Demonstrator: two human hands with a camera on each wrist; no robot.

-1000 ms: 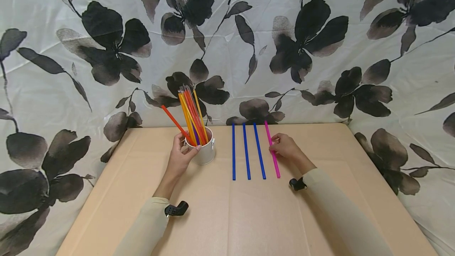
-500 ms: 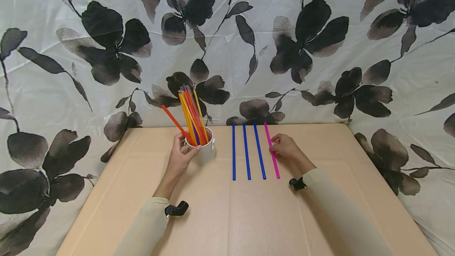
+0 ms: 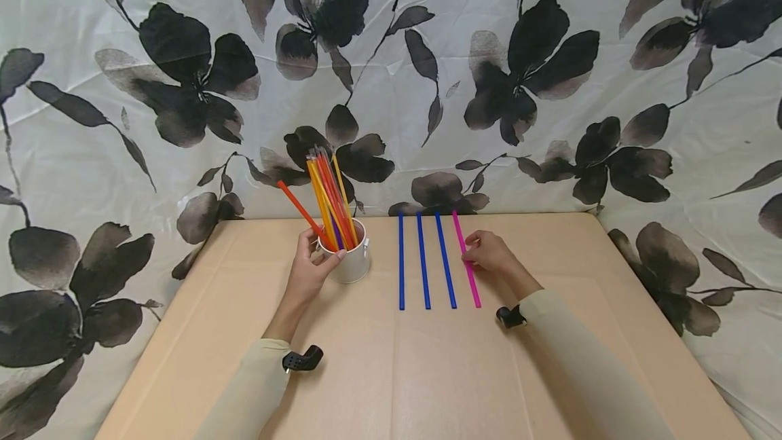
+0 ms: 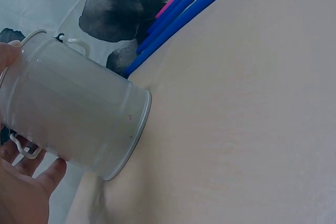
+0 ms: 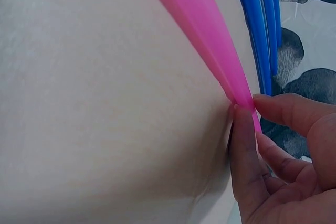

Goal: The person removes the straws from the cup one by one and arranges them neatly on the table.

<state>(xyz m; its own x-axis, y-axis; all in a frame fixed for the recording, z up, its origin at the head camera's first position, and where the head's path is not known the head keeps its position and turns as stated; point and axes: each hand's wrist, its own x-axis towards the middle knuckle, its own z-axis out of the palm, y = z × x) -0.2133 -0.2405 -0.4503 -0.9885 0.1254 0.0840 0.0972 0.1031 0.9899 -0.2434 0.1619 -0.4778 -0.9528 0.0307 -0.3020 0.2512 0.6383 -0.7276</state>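
Observation:
My left hand (image 3: pixel 308 269) grips a small white metal bucket (image 3: pixel 353 268) by its side, thumb near the rim. The bucket stands upright on the table; in the left wrist view its wall and a handle loop (image 4: pixel 25 148) show. Orange, yellow, red and clear straws (image 3: pixel 330 202) stick up out of it, with a purple one among them. Between thumb and fingers my right hand (image 3: pixel 493 255) pinches a pink straw (image 3: pixel 473 284), which lies on the table slightly slanted. Left of it lie a blue straw (image 3: pixel 446 260), a second blue straw (image 3: pixel 424 263) and a third blue straw (image 3: pixel 401 263), roughly side by side.
A light tan table (image 3: pixel 452 372) spreads under both forearms. At its back edge, where the straws' far ends lie, hangs a white cloth (image 3: pixel 427 155) with dark flowers. Each wrist wears a black camera device (image 3: pixel 303 358).
The pink straw has shifted very slightly, its far end a touch toward me and to the left. Both hands keep their holds, and the bucket has not moved.

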